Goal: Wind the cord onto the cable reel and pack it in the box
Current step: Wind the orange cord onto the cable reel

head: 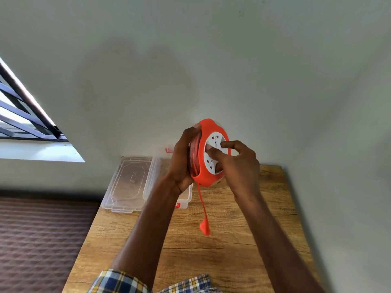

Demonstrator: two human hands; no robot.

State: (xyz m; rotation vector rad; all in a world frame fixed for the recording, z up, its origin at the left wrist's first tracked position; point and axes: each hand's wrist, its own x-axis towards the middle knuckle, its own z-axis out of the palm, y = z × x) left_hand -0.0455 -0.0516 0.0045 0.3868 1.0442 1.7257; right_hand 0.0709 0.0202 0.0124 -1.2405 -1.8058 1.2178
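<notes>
Sleeves (pixel 118 280): checked cloth in blue, yellow and white, rolled back at the bottom edge of the view; both forearms bare.

Table (pixel 211 254): wood-grain top, warm brown with darker streaks, pushed against a plain pale wall (pixel 190 60).

Plug (pixel 204 226): orange, moulded, roughly triangular, hanging above the table at the end of the loose cord (pixel 202 199). The cord is flat and orange and drops straight down from the reel's lower rim.

Cable reel (pixel 209 153): round, smooth orange plastic rim with shallow scallops, white centre disc carrying sockets with red inserts. Held upright in the air above the far part of the table, disc facing right. Wound turns of cord show in the groove on its left side. No readable writing.

Left hand (pixel 182 159): wrapped around the reel's back and left edge, fingertips curled over the upper rim.

Right hand (pixel 234 159): fingers bent, fingertips pressed on the white disc; whether they grip a knob cannot be told.

Box (pixel 186 197): clear plastic, rectangular, mostly hidden behind the left forearm, with a red clasp at its near edge. Its clear lid (pixel 129 180), embossed with an eight-sided panel, lies open on the left.

Window (pixel 23 115): dark metal bars, far left.
</notes>
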